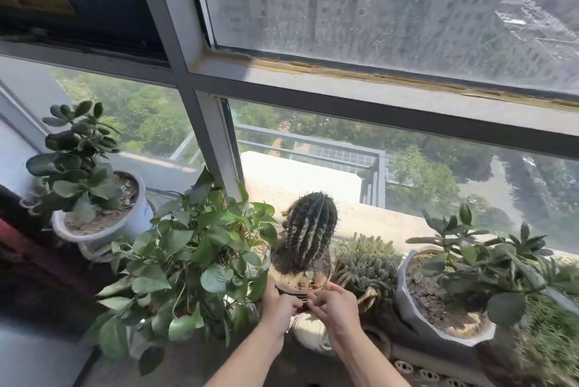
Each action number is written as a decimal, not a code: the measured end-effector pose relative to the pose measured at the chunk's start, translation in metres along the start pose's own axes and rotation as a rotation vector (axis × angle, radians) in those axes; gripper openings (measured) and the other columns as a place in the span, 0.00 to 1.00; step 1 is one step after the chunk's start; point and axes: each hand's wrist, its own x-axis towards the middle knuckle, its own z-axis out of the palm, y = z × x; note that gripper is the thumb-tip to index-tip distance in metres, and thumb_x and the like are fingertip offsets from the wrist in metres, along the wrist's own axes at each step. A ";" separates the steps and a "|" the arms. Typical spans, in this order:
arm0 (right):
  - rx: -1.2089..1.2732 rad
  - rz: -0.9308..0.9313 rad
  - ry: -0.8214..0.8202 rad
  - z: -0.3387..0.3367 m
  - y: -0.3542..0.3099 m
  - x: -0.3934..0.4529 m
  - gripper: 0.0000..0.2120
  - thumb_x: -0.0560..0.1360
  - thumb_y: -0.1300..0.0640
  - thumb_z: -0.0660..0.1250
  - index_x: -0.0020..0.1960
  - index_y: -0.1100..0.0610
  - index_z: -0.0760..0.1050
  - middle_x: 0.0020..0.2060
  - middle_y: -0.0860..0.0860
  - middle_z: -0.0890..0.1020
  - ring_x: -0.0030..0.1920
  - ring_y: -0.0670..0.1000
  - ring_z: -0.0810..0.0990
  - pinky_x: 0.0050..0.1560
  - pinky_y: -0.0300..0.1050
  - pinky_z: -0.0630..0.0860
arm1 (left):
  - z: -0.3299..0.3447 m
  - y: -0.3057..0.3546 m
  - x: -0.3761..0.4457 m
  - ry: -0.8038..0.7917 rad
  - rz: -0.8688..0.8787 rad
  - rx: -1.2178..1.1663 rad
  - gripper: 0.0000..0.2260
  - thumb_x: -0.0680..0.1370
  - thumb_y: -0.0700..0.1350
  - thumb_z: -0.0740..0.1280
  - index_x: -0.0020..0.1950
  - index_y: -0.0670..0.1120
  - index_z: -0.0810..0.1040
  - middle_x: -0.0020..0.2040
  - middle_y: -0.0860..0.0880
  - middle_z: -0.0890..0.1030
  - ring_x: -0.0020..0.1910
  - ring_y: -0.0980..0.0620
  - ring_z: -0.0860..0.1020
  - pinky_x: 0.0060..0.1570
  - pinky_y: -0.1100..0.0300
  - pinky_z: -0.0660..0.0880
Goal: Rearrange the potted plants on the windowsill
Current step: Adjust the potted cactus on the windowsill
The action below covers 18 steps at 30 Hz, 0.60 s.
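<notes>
A dark ribbed cactus (310, 230) stands in a small pot (300, 283) of brown soil at the middle of the sill. My left hand (279, 305) grips the pot's near left side and my right hand (332, 305) grips its near right side. Left of it a leafy pothos (194, 261) spreads wide and touches my left hand. A low spiky succulent (363, 264) sits just right of the cactus. Two jade plants stand in white pots, one at the far left (81, 167) and one at the right (476, 267). The pot's underside is hidden by my hands.
Window glass and a grey frame (219, 148) rise right behind the plants. A white shoe (310, 330) shows below my hands. Grassy foliage (545, 342) fills the far right corner. A dark red surface (18, 242) borders the left.
</notes>
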 end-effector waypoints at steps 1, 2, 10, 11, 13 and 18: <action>-0.005 0.002 0.008 0.001 0.000 -0.001 0.12 0.68 0.82 0.58 0.43 0.71 0.75 0.58 0.72 0.73 0.50 0.66 0.84 0.34 0.43 0.75 | -0.002 0.001 0.000 -0.003 0.003 0.007 0.45 0.72 0.23 0.60 0.82 0.49 0.47 0.65 0.30 0.76 0.42 0.43 0.78 0.21 0.63 0.72; 0.000 0.004 0.004 0.002 0.002 -0.001 0.11 0.68 0.82 0.58 0.43 0.72 0.75 0.58 0.70 0.73 0.48 0.63 0.84 0.34 0.43 0.76 | -0.003 0.002 0.000 -0.006 -0.001 0.006 0.45 0.72 0.22 0.59 0.83 0.50 0.46 0.65 0.30 0.75 0.40 0.44 0.78 0.20 0.63 0.71; 0.130 0.037 -0.032 0.008 0.002 0.000 0.08 0.70 0.80 0.60 0.47 0.74 0.73 0.38 0.61 0.76 0.46 0.58 0.81 0.41 0.44 0.83 | -0.018 0.005 0.018 -0.009 -0.021 -0.008 0.42 0.72 0.24 0.59 0.82 0.47 0.51 0.68 0.35 0.76 0.64 0.36 0.78 0.60 0.45 0.76; 0.140 0.043 -0.030 0.010 0.002 -0.001 0.09 0.70 0.80 0.60 0.45 0.71 0.73 0.38 0.61 0.76 0.46 0.58 0.81 0.42 0.44 0.83 | -0.020 0.006 0.019 -0.006 -0.024 -0.003 0.40 0.72 0.24 0.59 0.81 0.46 0.54 0.66 0.35 0.78 0.62 0.37 0.79 0.54 0.48 0.77; 0.165 0.063 -0.021 0.010 0.003 -0.001 0.10 0.70 0.79 0.61 0.47 0.69 0.74 0.40 0.62 0.78 0.47 0.59 0.81 0.44 0.46 0.83 | -0.023 0.007 0.020 0.001 -0.029 -0.007 0.36 0.73 0.23 0.59 0.79 0.43 0.60 0.64 0.35 0.78 0.57 0.40 0.79 0.46 0.54 0.77; 0.114 0.099 -0.010 0.003 0.000 0.001 0.09 0.72 0.76 0.62 0.37 0.68 0.76 0.32 0.60 0.82 0.38 0.56 0.82 0.43 0.46 0.82 | -0.022 0.013 0.019 -0.022 -0.078 -0.026 0.39 0.74 0.25 0.60 0.82 0.43 0.50 0.69 0.32 0.74 0.67 0.39 0.74 0.67 0.49 0.69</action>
